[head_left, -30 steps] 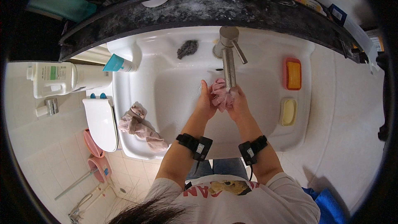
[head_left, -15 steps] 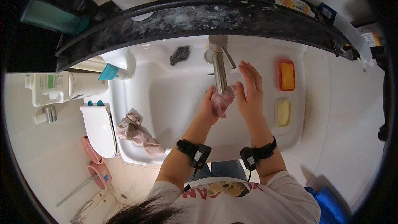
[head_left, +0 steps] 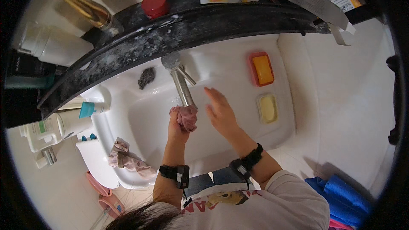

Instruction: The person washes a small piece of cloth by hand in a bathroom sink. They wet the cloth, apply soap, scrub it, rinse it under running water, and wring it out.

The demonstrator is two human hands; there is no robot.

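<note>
Pink cloth (head_left: 187,119) sits bunched directly under the mouth of the metal tap (head_left: 182,87), over the white sink (head_left: 147,113), with the left hand (head_left: 176,128) closed around it, most of that hand's fingers hidden by the folds. The right hand (head_left: 222,114) is open, fingers stretched toward the tap and apart from the cloth, with a strip of bare white basin between them. To the left of the left hand, smooth basin runs out to the raised side wall; to the right of the right hand, more white surface leads to the sink's right ledge. Behind the tap, the long curved edge of a black shelf (head_left: 128,38) bounds the space, while the near rim passes beneath both forearms. Counted up, there are two cloths, two soap bars in two dishes, one tap and one dark grey pad (head_left: 146,78). The orange bar (head_left: 263,70) lies in a red dish (head_left: 250,67), and the pale yellow bar (head_left: 268,107) in a pale dish nearer the person. The second cloth (head_left: 128,160), paler with greyish patches, lies twisted on the near left corner of the rim. The held one is dusty pink, crumpled into a compact wad with deep, darker creases and rounded, uneven edges.
</note>
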